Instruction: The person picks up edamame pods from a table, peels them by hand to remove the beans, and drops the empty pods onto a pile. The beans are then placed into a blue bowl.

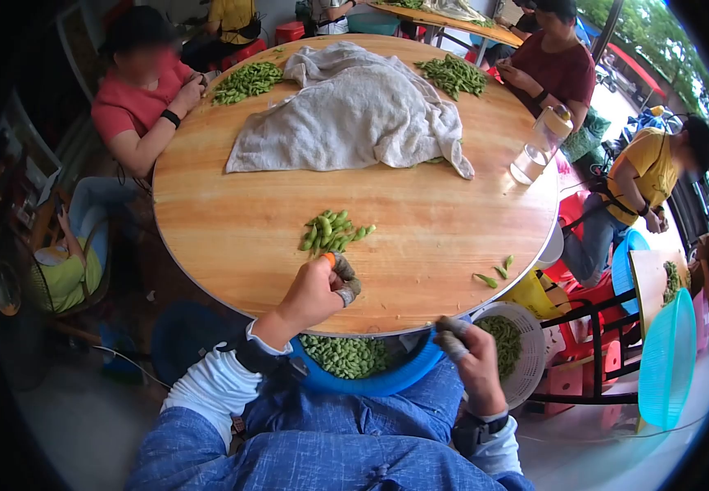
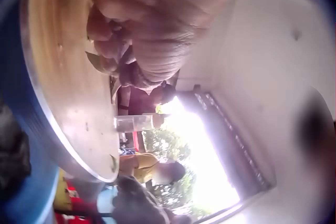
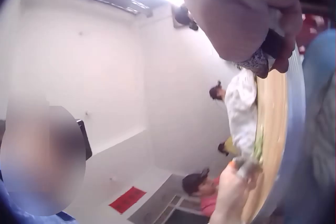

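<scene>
Over the table's front part, my left hand (image 1: 309,299) has bent, wrapped fingers just below a small heap of green pods (image 1: 334,232). The left wrist view shows a green pod (image 2: 96,62) pinched at the fingertips of the left hand (image 2: 152,24). My right hand (image 1: 477,364) is beside the table's front edge, right of a blue basin (image 1: 371,388) holding shelled green beans (image 1: 345,353). Its wrapped fingers are bent; whether they hold anything is unclear. In the right wrist view, the right hand's (image 3: 247,19) fingertips lie close together.
A cloth (image 1: 346,114) covers the table's far middle, between two pod piles (image 1: 248,82) (image 1: 453,75). A clear bottle (image 1: 539,147) stands at right; loose pods (image 1: 485,281) lie near the right edge. Below is a white basket (image 1: 532,352). People sit around.
</scene>
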Available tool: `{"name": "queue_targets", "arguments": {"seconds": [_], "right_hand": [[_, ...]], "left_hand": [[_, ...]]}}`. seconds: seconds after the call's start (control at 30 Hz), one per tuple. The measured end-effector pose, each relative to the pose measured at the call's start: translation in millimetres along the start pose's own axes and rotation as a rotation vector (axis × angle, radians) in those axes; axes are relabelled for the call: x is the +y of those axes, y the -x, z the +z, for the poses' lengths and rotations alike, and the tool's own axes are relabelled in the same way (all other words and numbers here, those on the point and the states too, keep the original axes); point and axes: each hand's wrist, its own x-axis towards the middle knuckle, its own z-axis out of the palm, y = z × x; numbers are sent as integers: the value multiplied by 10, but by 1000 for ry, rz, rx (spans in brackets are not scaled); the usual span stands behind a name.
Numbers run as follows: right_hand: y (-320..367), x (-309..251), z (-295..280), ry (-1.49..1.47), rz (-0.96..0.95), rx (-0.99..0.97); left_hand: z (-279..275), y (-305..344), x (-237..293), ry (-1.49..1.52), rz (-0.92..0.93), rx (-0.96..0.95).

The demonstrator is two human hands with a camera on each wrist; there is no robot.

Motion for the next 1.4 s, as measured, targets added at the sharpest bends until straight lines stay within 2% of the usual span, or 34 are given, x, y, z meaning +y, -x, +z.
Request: {"name": "queue_targets", "arguments": {"seconds": [0.03,0.07,0.17,0.2,0.27,0.3,0.33,0.43,0.47,0.57,0.6,0.67,0.7,0.9,1.17,1.27,1.4], "right_hand": [[-45,-162,155,-92,114,-107],[-114,-99,261,-188,148,-157],[-262,-177,600,-562,324,-216],[-304,-159,626,-593,346,-261],[-375,-90,645,-653,390,-347],[-368,-83,636,-601,367,-335],[-352,-72,613,-548,344,-323],[-320,-129,560,-298,220,-287],[-309,-162,555,-201,165,-274],[-287,-193,534,-61,33,-337],[-270,-209,535,-109,41,-280],[-231,-245,555,-206,57,-170],[-227,-271,551,-240,83,-197],[-216,-182,507,-375,175,-275],[-210,-213,585,-355,157,-185],[-220,-116,527,-386,140,-261],[-225,-91,513,-376,130,-262]], "left_hand": [[11,34,-24,257,-44,6],[-7,102,94,463,-147,-16],[105,268,67,681,10,-21],[141,322,61,643,43,-28],[170,386,39,756,43,-79],[174,394,58,814,44,-104],[165,394,107,683,90,-65],[-48,342,-7,761,-188,-341],[-46,324,85,708,-290,-338],[38,268,64,606,-364,-510],[64,277,57,677,-355,-501],[96,313,104,651,-222,-401],[113,336,133,638,-157,-349],[216,413,219,82,184,-100],[290,469,208,-36,201,3],[324,475,209,-45,205,36],[364,481,212,-40,200,63]]}}
